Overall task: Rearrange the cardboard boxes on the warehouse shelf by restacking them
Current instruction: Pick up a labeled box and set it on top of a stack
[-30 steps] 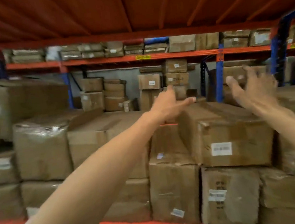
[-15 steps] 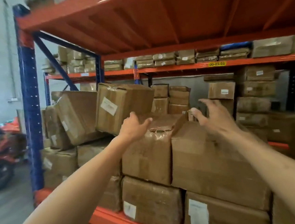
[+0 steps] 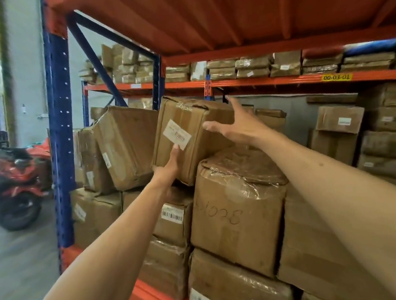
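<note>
- A tilted cardboard box (image 3: 186,136) sits on top of the stack on the warehouse shelf (image 3: 157,299). It leans toward the left and its lower right edge rests on the film-wrapped box (image 3: 238,213) below. Whether its rear face touches anything cannot be seen.
- The left hand (image 3: 169,165) presses up against the tilted box's front face near the bottom edge, just under its white label (image 3: 177,134). The fingers lie flat against the cardboard, and their tips reach the label's lower corner.
- The right hand (image 3: 235,126) is at the box's upper right side with fingers spread apart. The palm is hidden from view, so contact with the box cannot be confirmed.
- Handwriting on the film-wrapped box is faint and only partly legible.
- A second leaning box (image 3: 124,144) stands just beside the tilted one, to its left.
- The blue upright (image 3: 62,137) bounds the bay at left.
- Beyond it a red vehicle (image 3: 13,187) is blurred and cut off by the frame edge.
- The label text is too small to read.
</note>
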Demonstrator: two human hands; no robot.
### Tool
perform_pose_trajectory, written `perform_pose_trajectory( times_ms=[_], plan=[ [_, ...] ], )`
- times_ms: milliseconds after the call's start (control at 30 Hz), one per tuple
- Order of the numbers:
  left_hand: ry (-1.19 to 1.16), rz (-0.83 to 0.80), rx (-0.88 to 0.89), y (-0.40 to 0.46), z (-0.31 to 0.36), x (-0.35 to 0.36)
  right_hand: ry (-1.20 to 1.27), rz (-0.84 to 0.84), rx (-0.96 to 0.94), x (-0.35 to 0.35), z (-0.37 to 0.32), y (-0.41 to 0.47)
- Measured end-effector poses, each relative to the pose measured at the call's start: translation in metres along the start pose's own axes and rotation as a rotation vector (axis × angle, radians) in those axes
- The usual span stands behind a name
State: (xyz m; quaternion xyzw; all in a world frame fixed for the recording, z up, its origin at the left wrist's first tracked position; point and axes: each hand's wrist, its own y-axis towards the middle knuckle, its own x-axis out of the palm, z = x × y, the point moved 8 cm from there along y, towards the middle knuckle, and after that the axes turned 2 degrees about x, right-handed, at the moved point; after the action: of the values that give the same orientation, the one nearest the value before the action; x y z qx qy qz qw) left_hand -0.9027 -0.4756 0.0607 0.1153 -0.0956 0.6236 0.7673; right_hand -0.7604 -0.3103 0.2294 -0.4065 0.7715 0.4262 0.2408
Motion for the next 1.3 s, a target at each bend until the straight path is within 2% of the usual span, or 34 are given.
perform_pose_trajectory(
  times_ms=[167,267,367,500,733,867,967,1067,1300],
  plan=[
    [-0.258,0.047,-0.038,0.008,0.000,0.016,-0.018,-0.033,-0.040,0.020,-0.031,0.049],
    [-0.291,0.071,0.007,0.011,-0.003,0.022,-0.030,-0.079,-0.032,0.030,-0.036,0.075],
    [-0.257,0.050,0.062,0.012,-0.006,0.023,0.039,-0.094,-0.074,0.029,-0.042,0.083],
    [-0.127,0.038,0.199,0.009,0.013,0.025,0.145,-0.028,-0.103,0.011,-0.041,0.089],
    [0.142,-0.005,0.523,-0.018,0.085,0.048,0.396,0.084,-0.086,-0.068,-0.013,0.080],
    [0.177,-0.043,0.610,-0.043,0.103,0.072,0.497,0.141,-0.163,-0.104,-0.007,0.056],
    [0.158,-0.087,0.615,-0.063,0.105,0.098,0.462,0.185,-0.192,-0.137,-0.009,0.033],
    [0.126,-0.157,0.579,-0.086,0.095,0.127,0.375,0.210,-0.126,-0.167,0.002,0.007],
    [0.064,-0.335,0.385,-0.143,0.038,0.204,0.104,0.234,0.030,-0.227,0.044,-0.044]
  ],
)
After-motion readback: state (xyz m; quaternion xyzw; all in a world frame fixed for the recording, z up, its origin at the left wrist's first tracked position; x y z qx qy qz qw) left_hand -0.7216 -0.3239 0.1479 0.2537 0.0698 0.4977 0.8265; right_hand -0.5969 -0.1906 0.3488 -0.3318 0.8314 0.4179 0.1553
